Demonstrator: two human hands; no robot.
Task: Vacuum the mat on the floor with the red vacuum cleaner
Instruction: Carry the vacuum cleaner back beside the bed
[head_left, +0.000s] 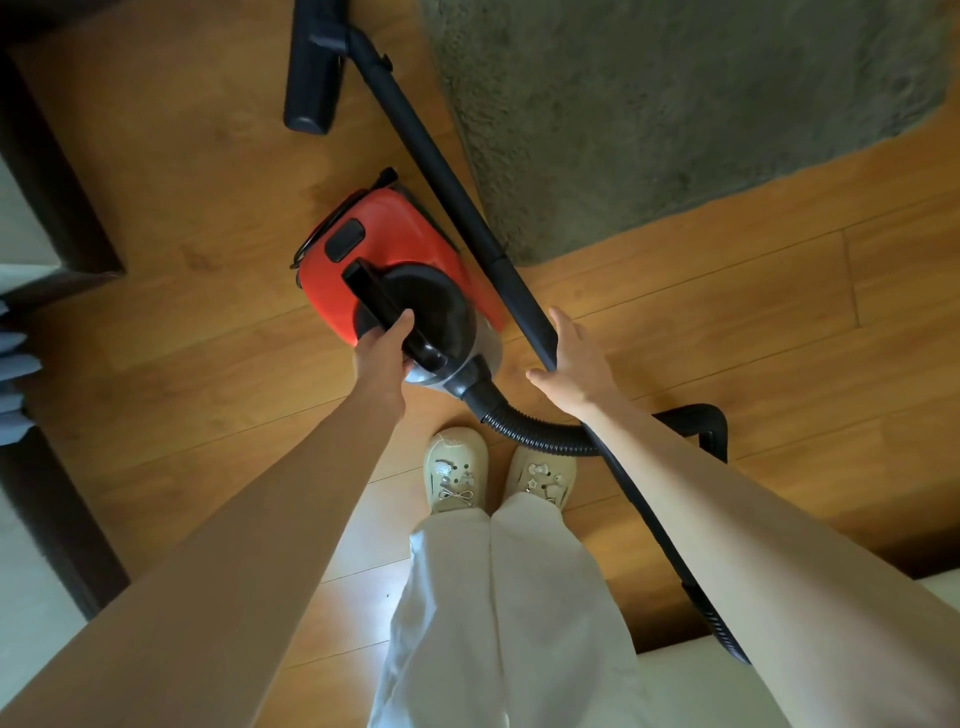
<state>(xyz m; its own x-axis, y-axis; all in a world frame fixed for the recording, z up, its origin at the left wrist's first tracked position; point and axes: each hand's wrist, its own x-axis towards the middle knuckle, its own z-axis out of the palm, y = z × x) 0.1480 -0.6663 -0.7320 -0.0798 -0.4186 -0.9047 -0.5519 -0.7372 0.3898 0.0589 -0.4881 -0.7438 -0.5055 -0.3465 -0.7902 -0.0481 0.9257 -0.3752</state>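
Left hand (382, 345) grips vacuum (395, 260) handle; right hand (574, 353), fingers spread, reaches wand (457, 182). Risk: hose (530, 431) snags feet; nozzle (314, 67) off mat (675, 104).

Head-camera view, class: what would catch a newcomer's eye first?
The red vacuum cleaner at centre on the wooden floor, its black handle gripped by the left hand. The right hand touches the black wand, beside the grey-green mat at upper right.
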